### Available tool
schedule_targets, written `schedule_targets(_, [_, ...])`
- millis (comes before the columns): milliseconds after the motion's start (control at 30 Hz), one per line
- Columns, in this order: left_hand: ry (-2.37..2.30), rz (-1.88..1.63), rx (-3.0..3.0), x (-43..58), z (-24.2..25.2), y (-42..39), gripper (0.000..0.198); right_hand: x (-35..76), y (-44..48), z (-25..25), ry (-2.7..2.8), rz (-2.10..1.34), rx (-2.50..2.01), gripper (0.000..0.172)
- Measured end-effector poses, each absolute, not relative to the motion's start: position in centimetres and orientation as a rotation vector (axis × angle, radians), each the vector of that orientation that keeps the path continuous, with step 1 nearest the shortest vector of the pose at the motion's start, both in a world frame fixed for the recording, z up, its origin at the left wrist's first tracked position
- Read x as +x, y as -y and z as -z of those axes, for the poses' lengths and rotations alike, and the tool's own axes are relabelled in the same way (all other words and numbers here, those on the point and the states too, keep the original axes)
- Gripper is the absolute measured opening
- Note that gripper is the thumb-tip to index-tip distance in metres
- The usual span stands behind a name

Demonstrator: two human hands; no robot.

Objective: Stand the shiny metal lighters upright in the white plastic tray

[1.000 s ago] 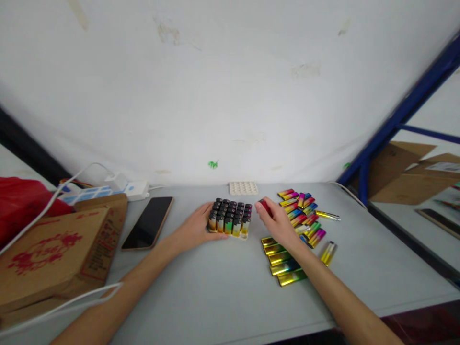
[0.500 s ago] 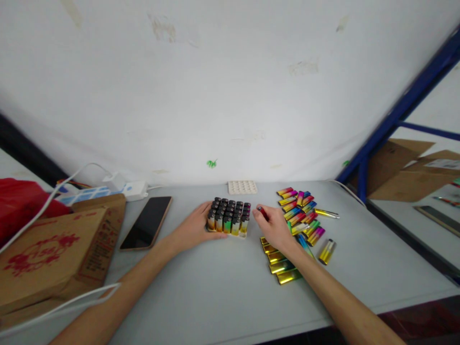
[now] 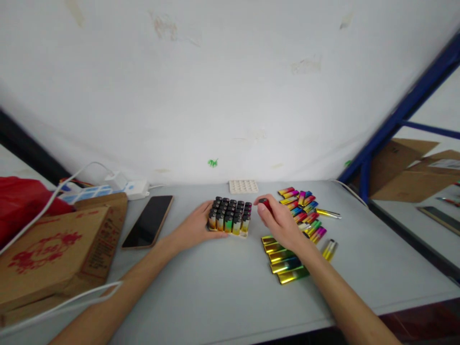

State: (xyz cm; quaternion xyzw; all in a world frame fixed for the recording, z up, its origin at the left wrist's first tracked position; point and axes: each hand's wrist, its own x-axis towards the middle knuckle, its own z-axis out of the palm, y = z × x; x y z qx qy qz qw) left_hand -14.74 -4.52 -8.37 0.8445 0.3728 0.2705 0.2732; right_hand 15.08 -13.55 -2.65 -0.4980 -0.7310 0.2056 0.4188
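A white tray (image 3: 244, 235) stands on the grey table, filled with rows of upright lighters (image 3: 229, 221) with black tops. Around the tray's left side and front corner, my left hand (image 3: 196, 223) is wrapped, thumb along the front. Just right of the tray, my right hand (image 3: 278, 218) grips a red lighter (image 3: 265, 203) with a dark top, held up off the table. Loose shiny lighters in many colours (image 3: 300, 199) lie in a pile beyond my right hand. Several gold ones (image 3: 283, 265) lie in a stack by my right wrist.
An empty white tray (image 3: 243, 186) rests against the wall. A phone (image 3: 148, 222), a cardboard box (image 3: 53, 254), a power strip (image 3: 93, 192) and a red bag (image 3: 25, 203) are at the left. A blue metal frame (image 3: 395, 120) rises at the right.
My right hand has risen slightly and moved a little to the right with the red lighter, its fingers turned. My left hand stays at the tray. The view has shifted slightly.
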Motion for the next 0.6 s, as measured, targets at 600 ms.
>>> schedule_targets(600, [-0.999,-0.732,2.29,-14.8,8.8,4.4,0.089,16.1,13.5,2.9,2.145,-0.793,-1.257,0.042])
